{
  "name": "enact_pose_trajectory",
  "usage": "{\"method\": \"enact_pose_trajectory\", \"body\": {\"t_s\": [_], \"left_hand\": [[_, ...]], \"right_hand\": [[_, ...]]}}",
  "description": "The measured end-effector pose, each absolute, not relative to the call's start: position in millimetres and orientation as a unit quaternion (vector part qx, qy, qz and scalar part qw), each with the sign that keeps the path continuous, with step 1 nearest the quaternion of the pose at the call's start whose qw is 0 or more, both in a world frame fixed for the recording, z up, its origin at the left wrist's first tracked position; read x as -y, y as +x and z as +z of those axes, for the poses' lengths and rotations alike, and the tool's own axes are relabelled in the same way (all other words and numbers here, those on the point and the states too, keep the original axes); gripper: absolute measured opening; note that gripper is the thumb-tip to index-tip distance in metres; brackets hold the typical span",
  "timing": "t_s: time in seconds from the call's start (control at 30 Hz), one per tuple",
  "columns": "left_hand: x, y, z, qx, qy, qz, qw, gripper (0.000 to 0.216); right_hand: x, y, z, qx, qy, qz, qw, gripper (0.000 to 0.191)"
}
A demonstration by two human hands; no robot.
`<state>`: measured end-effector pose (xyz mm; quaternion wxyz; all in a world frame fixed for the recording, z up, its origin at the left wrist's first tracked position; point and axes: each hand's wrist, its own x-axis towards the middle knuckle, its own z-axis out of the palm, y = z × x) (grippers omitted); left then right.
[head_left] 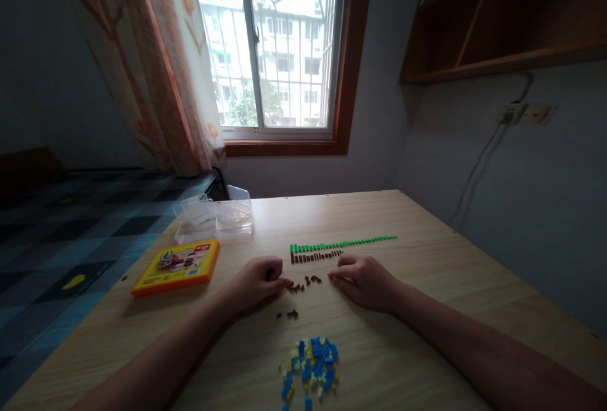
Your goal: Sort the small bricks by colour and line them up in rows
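Observation:
My left hand (260,279) is curled on the table, its thumb and fingertips at the edge of a loose group of small dark brown building bricks (297,287). Opposite it, my right hand (363,279) rests with its fingers bent together, close to the right end of a row of brown bricks (313,257). Whatever either hand pinches is too small to make out. Behind the brown row runs a longer row of green bricks (327,246). A few more brown bricks (293,314) lie nearer to me.
Nearest me is a heap of blue, yellow and cream bricks (315,360). At the left lies an orange-yellow box (175,267) with a printed picture, and behind it clear plastic trays (215,218). A bed (71,259) adjoins the table's left side.

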<state>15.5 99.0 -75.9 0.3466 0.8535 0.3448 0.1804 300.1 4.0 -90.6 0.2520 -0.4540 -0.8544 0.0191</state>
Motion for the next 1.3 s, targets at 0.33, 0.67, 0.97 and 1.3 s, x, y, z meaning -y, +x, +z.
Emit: {"method": "enact_pose_trajectory", "body": {"t_s": [0.33,0.67,0.97,1.3], "left_hand": [[-100,15,-76,-0.345,0.852,0.181,0.348,0.042],[-101,15,-76,-0.346,0.851,0.178,0.353,0.042],[-100,15,-75,-0.348,0.854,0.173,0.346,0.041],[-101,14,-76,-0.342,0.859,0.174,0.34,0.04]], "right_hand": [[-19,352,-93,0.815,-0.515,0.034,0.263,0.025],[-27,358,-103,0.775,-0.558,0.044,0.293,0.026],[-29,350,-103,0.76,-0.585,0.028,0.283,0.026],[-29,350,-100,0.765,-0.574,0.043,0.288,0.024]]}}
